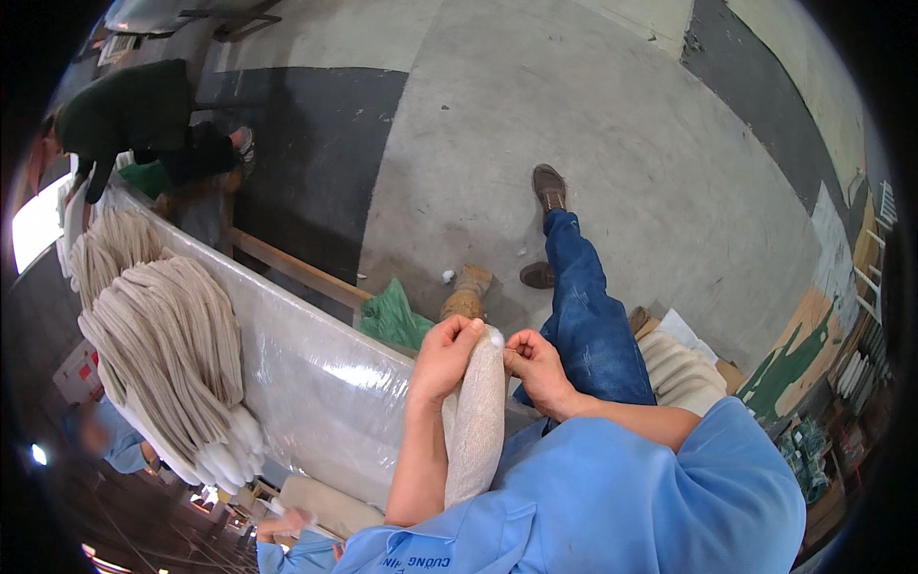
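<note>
My own blue shirt (622, 478) lies nearest, and just beyond it the pale knitted tube (478, 421) rests along the inside of my left forearm, its tip pointing away from me. My left hand (443, 362) is closed on that tip, thumb and fingers pinching the cloth from the left; my right hand (538, 373) has its fingertips drawn together in a pinch at the right edge, though I cannot tell whether they grip cloth or something thinner. The step looks to me like fine work around the end of the tube. To do it well, I'd hold firm with the left, make only small fingertip moves with the right, and tuck the white tuft (496, 338) in so that none gets caught in the cloth edge; pulling too hard could stretch the knit. The tube itself is off-white with a close, slightly nubbly weave, plump along its length and narrowing towards the tip, where the fluffy tuft shows. To its left stands the plastic-covered table (311, 368), bearing a heap of long beige pieces (172, 330).
</note>
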Motion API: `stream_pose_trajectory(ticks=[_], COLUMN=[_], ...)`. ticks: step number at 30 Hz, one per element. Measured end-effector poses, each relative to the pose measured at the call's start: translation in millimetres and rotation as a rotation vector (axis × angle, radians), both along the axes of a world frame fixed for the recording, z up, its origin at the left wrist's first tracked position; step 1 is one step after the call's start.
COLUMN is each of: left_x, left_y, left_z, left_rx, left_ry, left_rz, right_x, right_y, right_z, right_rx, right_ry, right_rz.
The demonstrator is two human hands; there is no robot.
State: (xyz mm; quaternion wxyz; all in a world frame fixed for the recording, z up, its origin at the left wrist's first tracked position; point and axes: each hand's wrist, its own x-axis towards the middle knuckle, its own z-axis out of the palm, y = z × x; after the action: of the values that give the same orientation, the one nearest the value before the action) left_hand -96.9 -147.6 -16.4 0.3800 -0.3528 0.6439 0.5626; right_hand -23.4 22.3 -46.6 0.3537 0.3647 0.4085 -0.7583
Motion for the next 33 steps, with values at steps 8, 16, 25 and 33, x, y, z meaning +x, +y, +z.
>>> stream_pose_trajectory(ticks=[8, 16, 25, 33], left_x=[-34.1, -32.8, -4.4, 11.1], left_y=[-7.4, -8.5, -5.3, -1.9], left_z=[9.9, -1.4, -10.6, -10.6], left_rx=[0.156, 0.268, 0.172, 0.087], left_ry=[-0.199, -0.196, -0.144, -0.064], left_rz=[-0.447, -0.337, -0.078, 0.057], right_x=[0.0, 4.2, 1.7, -3.6], right_y=[-11.3, -7.7, -9.1, -8.3], right_z=[16.3, 18.0, -5.6, -13.7], right_rx=[-0.068, -0.059, 0.027, 0.014], right_ry=[-0.070, -0.045, 0.020, 0.003], right_rz=[-0.061, -0.042, 0.026, 0.045])
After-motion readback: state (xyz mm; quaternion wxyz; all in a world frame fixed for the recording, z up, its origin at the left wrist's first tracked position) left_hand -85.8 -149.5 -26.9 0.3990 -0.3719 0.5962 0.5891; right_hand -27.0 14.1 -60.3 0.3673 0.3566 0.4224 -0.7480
